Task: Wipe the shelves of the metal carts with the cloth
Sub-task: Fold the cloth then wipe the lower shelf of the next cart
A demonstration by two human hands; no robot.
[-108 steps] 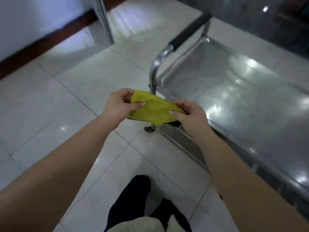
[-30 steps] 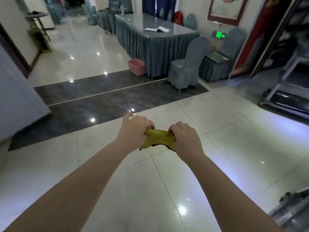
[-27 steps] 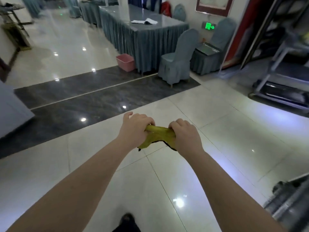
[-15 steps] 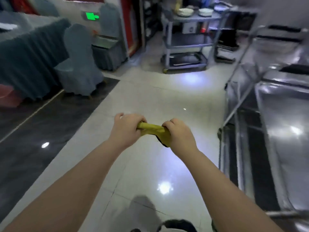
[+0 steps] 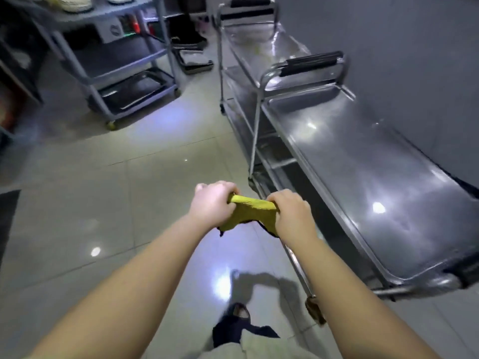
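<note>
A yellow cloth [image 5: 250, 212] is stretched between both hands in front of me, above the tiled floor. My left hand [image 5: 212, 203] grips its left end and my right hand [image 5: 293, 215] grips its right end, fingers curled round it. A shiny metal cart [image 5: 363, 161] stands just to the right of my hands, its top shelf bare and its black handle at the far end. A second metal cart [image 5: 259, 45] stands behind it against the grey wall.
A grey three-tier cart [image 5: 111, 58] with plates on top stands at the back left. Glossy floor tiles [image 5: 103, 203] spread out to the left and ahead. My foot [image 5: 237, 325] shows at the bottom.
The view has swung right from the dining hall to the carts, and the nearest cart now lies close on my right. Both hands keep the same grip on the cloth.
</note>
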